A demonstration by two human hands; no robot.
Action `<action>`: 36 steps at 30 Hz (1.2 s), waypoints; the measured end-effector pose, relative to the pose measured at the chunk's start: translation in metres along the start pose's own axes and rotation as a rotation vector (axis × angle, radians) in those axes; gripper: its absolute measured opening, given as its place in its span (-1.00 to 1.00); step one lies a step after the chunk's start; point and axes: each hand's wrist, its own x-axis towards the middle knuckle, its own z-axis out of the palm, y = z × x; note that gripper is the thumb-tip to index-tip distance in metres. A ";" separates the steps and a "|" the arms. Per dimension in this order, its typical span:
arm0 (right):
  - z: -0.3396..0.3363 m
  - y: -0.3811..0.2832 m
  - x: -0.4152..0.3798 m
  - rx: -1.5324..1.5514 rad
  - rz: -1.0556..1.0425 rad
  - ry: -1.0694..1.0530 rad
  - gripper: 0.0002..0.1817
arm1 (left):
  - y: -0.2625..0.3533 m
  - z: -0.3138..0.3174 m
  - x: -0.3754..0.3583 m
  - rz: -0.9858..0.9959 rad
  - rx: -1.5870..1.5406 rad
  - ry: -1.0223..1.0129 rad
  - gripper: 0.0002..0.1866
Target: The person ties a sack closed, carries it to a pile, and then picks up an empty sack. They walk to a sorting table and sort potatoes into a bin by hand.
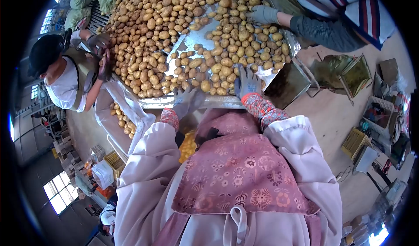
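Potatoes (150, 41) cover much of a metal sorting table (198, 37) in front of me. My left hand (187, 101), in a grey glove, is over the table's near edge beside the closest potatoes. It is a little blurred, its fingers look apart, and I see nothing held in it. My right hand (248, 83), also gloved in grey, lies at the near right of the pile with its fingers stretched forward. Those fingers touch or nearly touch several potatoes. Patterned red-and-grey sleeve cuffs (262, 108) cover both my wrists.
A person in a black cap (46, 52) works at the left end with gloved hands. Another person's gloved hand (264, 15) reaches in from the far right. Below the left edge hangs a white sack (115, 115) with potatoes. Metal-framed bins (286, 82) stand at the right.
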 end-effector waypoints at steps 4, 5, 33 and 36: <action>-0.004 0.000 0.001 -0.013 -0.010 0.003 -0.35 | -0.004 0.002 0.000 0.021 -0.051 0.012 -0.32; -0.003 0.000 0.002 -0.003 -0.008 -0.001 -0.34 | -0.003 0.001 0.002 0.018 -0.067 0.038 -0.32; 0.013 0.032 0.035 0.154 -0.035 -0.183 -0.40 | -0.035 0.018 -0.015 0.355 -0.312 0.292 -0.37; -0.020 0.006 0.072 0.022 -0.120 -0.201 -0.80 | -0.037 0.014 -0.014 0.392 -0.242 0.278 -0.39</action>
